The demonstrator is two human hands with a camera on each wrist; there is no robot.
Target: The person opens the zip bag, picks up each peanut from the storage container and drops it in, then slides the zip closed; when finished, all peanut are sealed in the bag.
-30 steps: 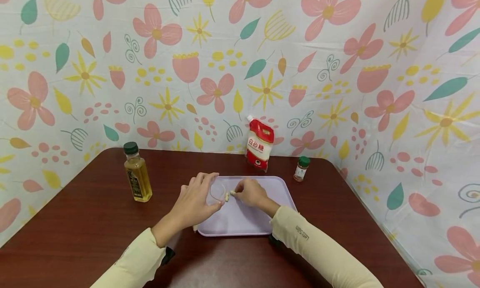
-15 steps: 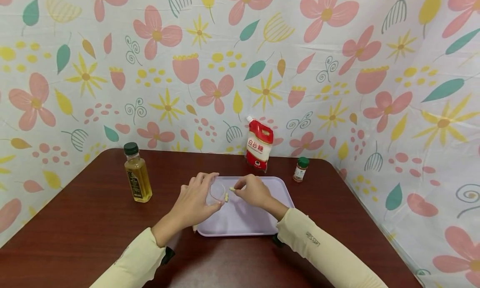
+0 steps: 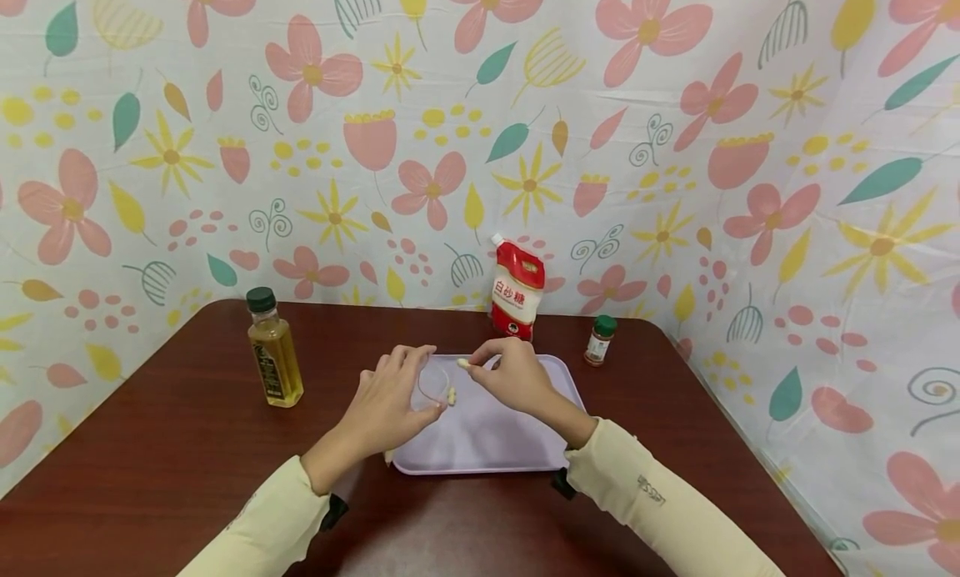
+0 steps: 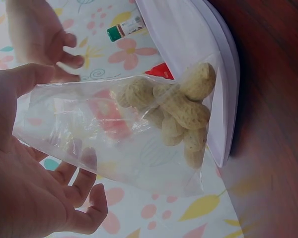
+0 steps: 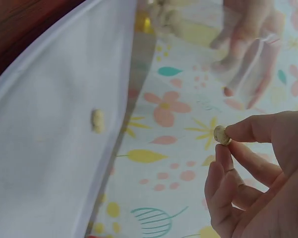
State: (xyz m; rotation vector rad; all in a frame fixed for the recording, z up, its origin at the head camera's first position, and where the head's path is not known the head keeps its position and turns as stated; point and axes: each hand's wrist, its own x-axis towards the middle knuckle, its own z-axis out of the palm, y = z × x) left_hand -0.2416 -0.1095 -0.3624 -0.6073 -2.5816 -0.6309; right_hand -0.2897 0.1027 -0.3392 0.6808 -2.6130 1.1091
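In my left hand [image 3: 386, 410] I hold a clear plastic bag [image 4: 64, 114], thumb at one side of its rim and fingers at the other, so its mouth stands wide. Several unshelled peanuts [image 4: 181, 106] lie bunched at the bag's bottom, low over the tray's edge. My right hand [image 3: 513, 377] pinches one peanut [image 5: 221, 135] between thumb and fingertips, raised above the tray and near the bag's mouth. Another peanut [image 5: 97, 121] lies on the pale lilac tray [image 3: 495, 444], below the two hands.
An oil bottle [image 3: 275, 352] with a dark green cap stands at left on the brown table [image 3: 150, 444]. Behind the tray are a red and white sugar pouch [image 3: 516, 289] and, further right, a small green-capped spice jar [image 3: 600, 341]. A flowered cloth [image 3: 450, 102] hangs behind.
My right hand has lifted off the tray with a peanut pinched in it, rising toward the back. The left hand and the bag have hardly moved.
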